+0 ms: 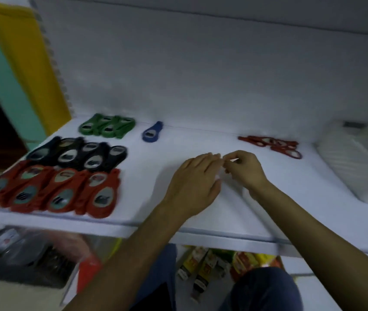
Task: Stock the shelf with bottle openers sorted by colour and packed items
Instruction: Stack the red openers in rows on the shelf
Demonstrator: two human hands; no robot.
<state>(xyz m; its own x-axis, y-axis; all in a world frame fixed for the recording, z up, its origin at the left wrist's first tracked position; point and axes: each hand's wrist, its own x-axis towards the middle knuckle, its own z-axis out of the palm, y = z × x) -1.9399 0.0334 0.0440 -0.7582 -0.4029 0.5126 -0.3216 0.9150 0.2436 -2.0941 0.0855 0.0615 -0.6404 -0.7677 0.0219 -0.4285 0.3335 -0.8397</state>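
Bottle openers lie in colour groups on the white shelf: red openers at the front left, black ones behind them, green ones at the back, and a single blue opener to their right. A second small pile of red openers lies at the back right. My left hand rests flat on the shelf's middle with its fingers straight. My right hand is right beside it with curled fingers, its thumb and forefinger pinched together near my left fingertips. The blur hides whether anything is between them.
A white ribbed tray or pack sits at the shelf's right end. Yellow and teal panels stand at the left. Below the shelf are plastic-wrapped goods and coloured packets on the floor by my knees.
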